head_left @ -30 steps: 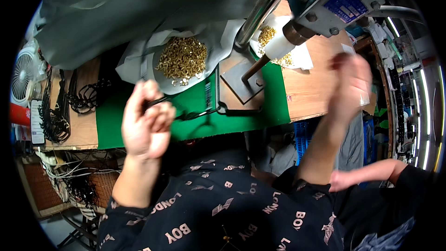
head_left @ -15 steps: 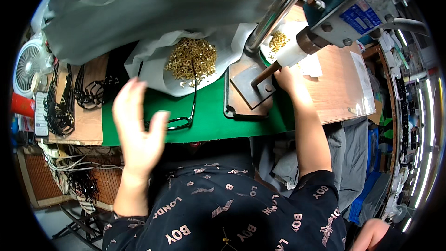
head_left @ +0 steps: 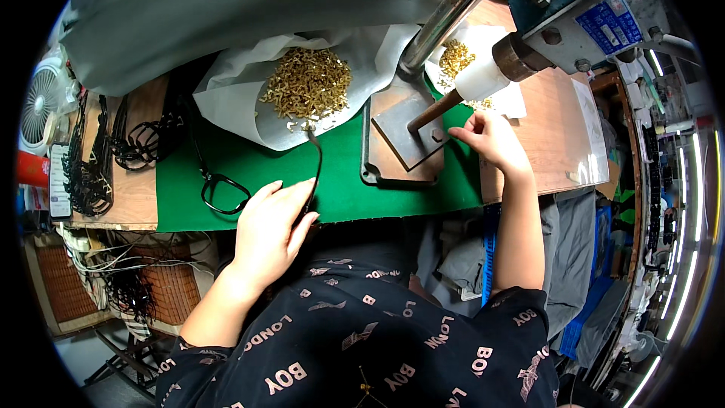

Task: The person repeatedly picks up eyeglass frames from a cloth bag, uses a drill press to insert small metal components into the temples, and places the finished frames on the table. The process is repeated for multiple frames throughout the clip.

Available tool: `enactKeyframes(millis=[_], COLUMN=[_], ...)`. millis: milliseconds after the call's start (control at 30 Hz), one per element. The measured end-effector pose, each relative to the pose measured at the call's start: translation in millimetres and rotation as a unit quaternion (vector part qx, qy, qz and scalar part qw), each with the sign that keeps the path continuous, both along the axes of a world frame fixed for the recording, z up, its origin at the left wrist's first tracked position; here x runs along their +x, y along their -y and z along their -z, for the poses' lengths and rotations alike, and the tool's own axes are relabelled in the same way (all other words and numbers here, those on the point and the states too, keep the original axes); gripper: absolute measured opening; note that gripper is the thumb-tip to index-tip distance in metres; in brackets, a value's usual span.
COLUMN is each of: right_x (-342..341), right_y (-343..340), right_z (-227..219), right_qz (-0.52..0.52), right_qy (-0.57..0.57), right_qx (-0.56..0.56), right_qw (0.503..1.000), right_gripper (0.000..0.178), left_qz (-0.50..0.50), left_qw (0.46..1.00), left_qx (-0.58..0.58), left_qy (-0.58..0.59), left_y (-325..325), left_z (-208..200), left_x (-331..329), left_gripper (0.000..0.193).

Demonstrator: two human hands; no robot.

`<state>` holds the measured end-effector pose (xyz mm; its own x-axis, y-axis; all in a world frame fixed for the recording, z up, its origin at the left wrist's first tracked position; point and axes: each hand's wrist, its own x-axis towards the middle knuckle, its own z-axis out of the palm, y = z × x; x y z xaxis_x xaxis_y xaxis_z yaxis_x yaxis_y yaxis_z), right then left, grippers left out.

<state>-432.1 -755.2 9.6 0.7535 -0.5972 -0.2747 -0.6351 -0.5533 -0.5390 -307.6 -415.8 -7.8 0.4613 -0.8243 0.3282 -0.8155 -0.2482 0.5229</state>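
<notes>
A black eyeglass frame [head_left: 225,193] lies on the green mat near the table's front edge, its temples pointing away from me. My left hand [head_left: 270,230] is over its right half, fingers and thumb around it, hiding that lens rim. Beyond the fingers, the right temple reaches toward a heap of small gold-coloured metal parts [head_left: 308,85] on a white sheet. My right hand [head_left: 495,142] is to the right of the press's metal plate [head_left: 408,133], thumb and forefinger pinched together. Whatever is between those fingertips is too small to make out.
The press's brown rod [head_left: 436,111] slants down to the plate, below a white sleeve and chrome column [head_left: 453,11]. A smaller gold heap [head_left: 455,59] lies behind my right hand. Bundles of black frames [head_left: 89,170], a phone [head_left: 60,181] and a fan [head_left: 44,106] are at left.
My left hand has come down and to the right onto the eyeglass frame, which has shifted left and nearer. My right hand has drawn back from the small gold heap, fingertips pinched.
</notes>
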Motion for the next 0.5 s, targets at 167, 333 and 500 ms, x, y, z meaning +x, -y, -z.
enactKeyframes(millis=[167,333,500], right_x=[6.5,9.8,-21.6], right_y=[-1.5,-1.0,15.9], right_z=[4.2,-7.4,7.5], right_qz=[-0.024,-0.01,-0.052], right_qy=[-0.058,-0.105,-0.031], right_qx=[-0.067,0.008,0.085], right_qw=[0.996,0.994,0.995], right_gripper=[0.029,0.025,0.019], left_qz=[0.017,0.077,0.079], left_qw=[0.996,0.986,0.985], left_qx=[-0.06,-0.114,-0.11], left_qy=[-0.056,-0.091,-0.11], left_y=[-4.3,0.1,-0.8], left_z=[-10.1,-27.5,-30.0], left_x=[-0.5,-1.1,-1.8], left_gripper=[0.046,0.051,0.052])
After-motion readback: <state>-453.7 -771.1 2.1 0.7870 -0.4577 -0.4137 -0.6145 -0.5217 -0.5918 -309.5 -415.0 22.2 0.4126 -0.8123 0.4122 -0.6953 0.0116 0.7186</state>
